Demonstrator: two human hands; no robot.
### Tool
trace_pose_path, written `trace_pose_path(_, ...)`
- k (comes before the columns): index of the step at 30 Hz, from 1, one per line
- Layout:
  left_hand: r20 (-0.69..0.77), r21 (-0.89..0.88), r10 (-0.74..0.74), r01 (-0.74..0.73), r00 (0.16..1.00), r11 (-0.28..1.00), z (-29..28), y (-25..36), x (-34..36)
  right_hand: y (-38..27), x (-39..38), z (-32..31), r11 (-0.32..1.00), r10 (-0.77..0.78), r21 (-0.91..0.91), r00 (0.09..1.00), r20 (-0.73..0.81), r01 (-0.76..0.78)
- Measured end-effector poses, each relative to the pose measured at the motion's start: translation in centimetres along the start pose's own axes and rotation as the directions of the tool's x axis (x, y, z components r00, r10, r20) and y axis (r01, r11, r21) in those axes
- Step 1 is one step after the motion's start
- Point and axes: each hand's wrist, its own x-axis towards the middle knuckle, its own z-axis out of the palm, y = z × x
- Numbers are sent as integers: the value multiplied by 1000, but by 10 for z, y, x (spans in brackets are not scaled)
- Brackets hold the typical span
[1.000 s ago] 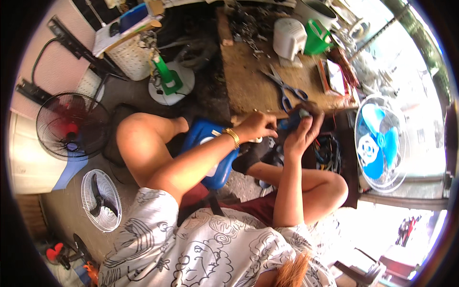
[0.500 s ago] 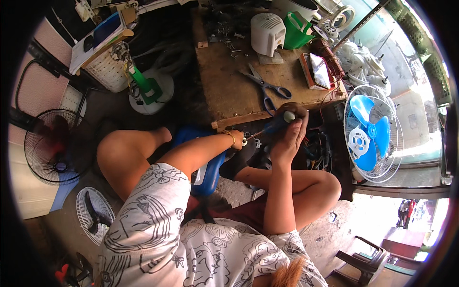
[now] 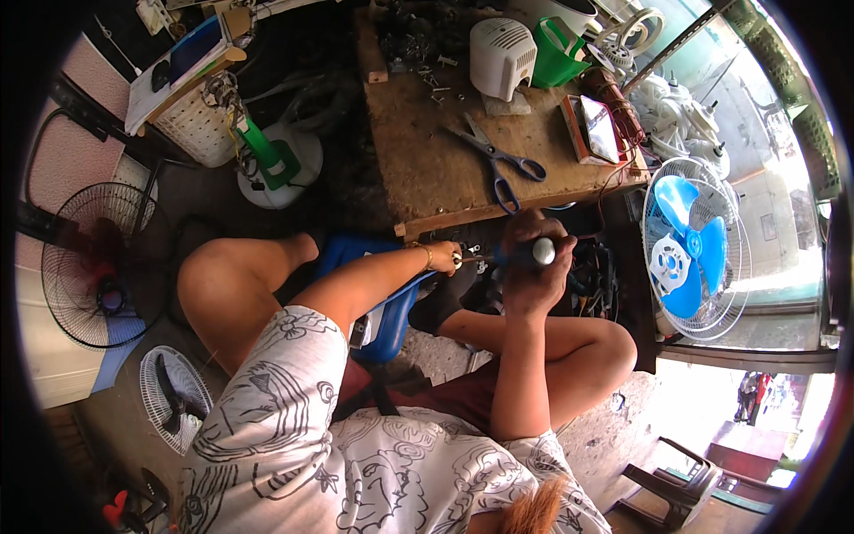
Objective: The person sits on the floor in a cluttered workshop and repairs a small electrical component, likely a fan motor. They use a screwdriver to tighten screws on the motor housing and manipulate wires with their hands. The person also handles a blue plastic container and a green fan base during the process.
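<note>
My right hand is closed round the dark handle of a screwdriver, its pale butt end showing above the fingers. The thin shaft runs left, toward my left hand. Over the blue plastic bin, the left hand's fingers are closed near the shaft's tip. What they pinch is too small and dark to name. A pair of scissors lies spread on the wooden bench just beyond both hands.
A white appliance housing, a green container and a phone on a box stand on the bench. A fan with blue blades is at the right. Fan guards and a fan base are at the left.
My right hand has turned and dropped slightly, so the screwdriver's butt end now points more toward me. My left hand has shifted slightly right.
</note>
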Motion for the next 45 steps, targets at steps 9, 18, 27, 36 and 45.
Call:
trace_pose_path(9,-26,-16,-31,31,999,999,5,8,-4,-1,5,-2,868,-380,-356,924,-32,345)
trace_pose_path(18,74,-365,-6,33,997,931,6,3,-2,-5,-3,15,871,-439,-274,897,-59,408)
trace_pose_path(27,12,-500,-36,37,999,865,7,-4,13,-10,-7,2,989,8,151,999,-50,-1)
trace_pose_path(36,113,-507,-51,102,992,856,1,-11,4,-5,4,-4,982,-143,-118,988,48,148)
trace_pose_path(45,114,-681,-30,100,993,725,7,-18,11,4,15,4,930,-297,-226,955,8,291)
